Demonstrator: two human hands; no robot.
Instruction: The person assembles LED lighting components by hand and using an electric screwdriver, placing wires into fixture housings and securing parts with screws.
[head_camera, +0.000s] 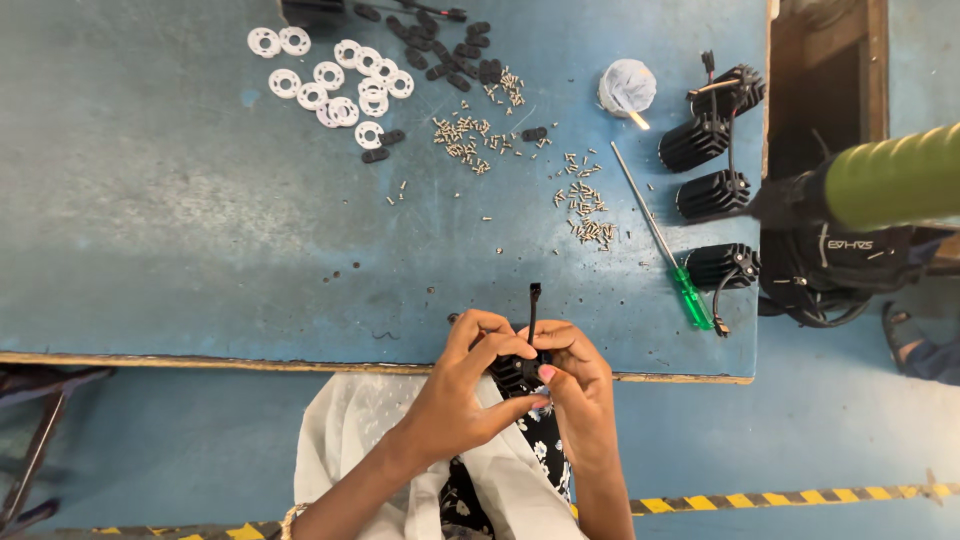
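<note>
While both wrists bend inward, the hands (520, 375) clasp a small black finned part (518, 372) together.

A worn blue worktop (200, 220) carries white plastic rings (330, 75) near its far edge, black clips (445, 50) beside them, scattered small screws (520, 150) mid-top, a green-handled screwdriver (665, 245) and black finned housings (715, 150) along the right edge.
</note>
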